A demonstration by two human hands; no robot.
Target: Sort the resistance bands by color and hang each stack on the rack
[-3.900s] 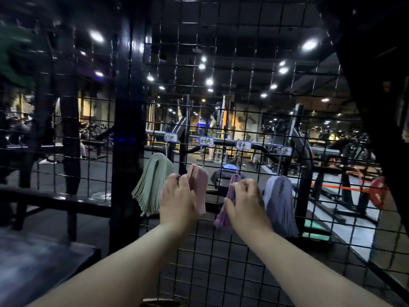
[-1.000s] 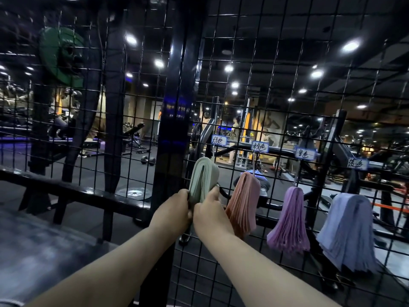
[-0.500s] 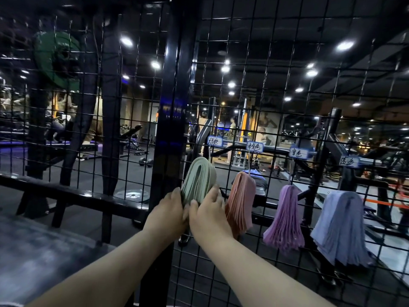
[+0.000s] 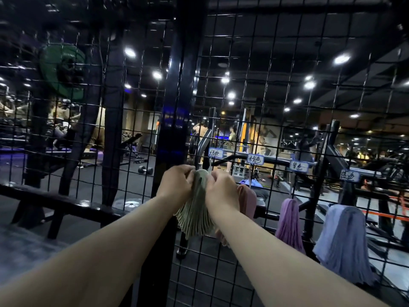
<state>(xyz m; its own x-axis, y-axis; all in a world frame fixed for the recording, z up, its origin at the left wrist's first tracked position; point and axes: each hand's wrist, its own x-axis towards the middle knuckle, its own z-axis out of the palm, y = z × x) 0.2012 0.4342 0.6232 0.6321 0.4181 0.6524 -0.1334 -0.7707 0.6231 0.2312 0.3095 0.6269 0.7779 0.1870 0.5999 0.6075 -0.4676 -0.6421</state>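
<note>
Hands together – left hand (image 4: 177, 185) and right hand (image 4: 221, 189) both pinch top of green band stack (image 4: 194, 218) – fingers curled.

Person, two arms, both in front of the rack (image 4: 177, 96).
- Left forearm (image 4: 99, 251): was bare from the wrist to the lower edge of view, smooth, and broadened toward the elbow.
- Left hand (image 4: 177, 185): was bare, with its back and knuckles showing.
- Right forearm (image 4: 276, 262): was bare likewise, and lay lower right of the rack post.
- Right hand (image 4: 221, 189): was bare, with its back showing.
</note>
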